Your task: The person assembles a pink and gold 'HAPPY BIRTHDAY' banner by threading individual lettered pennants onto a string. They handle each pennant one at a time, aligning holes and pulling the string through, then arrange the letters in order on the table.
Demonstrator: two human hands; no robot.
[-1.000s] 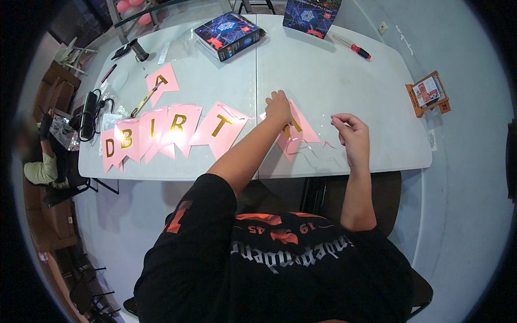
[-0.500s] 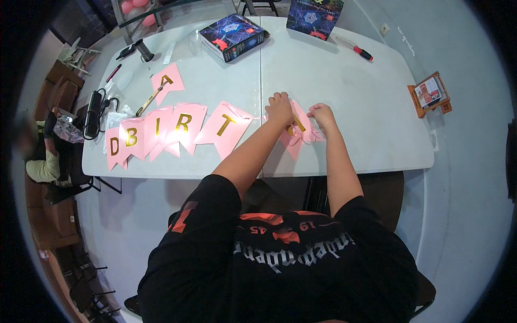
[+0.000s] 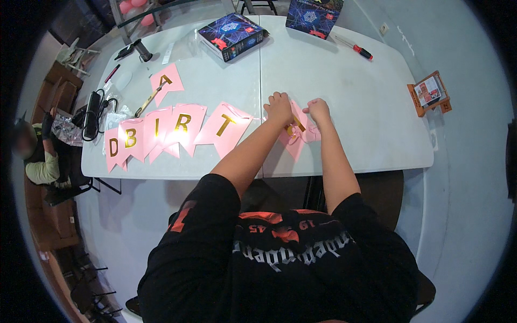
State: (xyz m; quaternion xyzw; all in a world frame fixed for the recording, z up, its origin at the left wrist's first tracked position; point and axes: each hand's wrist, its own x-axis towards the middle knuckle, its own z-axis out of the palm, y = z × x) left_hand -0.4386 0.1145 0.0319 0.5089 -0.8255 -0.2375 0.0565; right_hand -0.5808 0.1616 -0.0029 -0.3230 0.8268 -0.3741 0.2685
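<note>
Pink flag (image 3: pixel 295 141) lies on the white table (image 3: pixel 355 107), pinched between left hand (image 3: pixel 279 107) and right hand (image 3: pixel 318 110), each grip closed on it

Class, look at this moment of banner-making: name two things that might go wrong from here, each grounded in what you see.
1. Both hands, left hand and right hand, bunch the pink flag tightly; it may crease or tear.
2. The row of pink flags overlaps near the table edge; a tug might drag them off.

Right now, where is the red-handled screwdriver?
In the head view the red-handled screwdriver lies at the far right of the white table, just right of the dark patterned box at the far edge, well beyond both hands.
</note>
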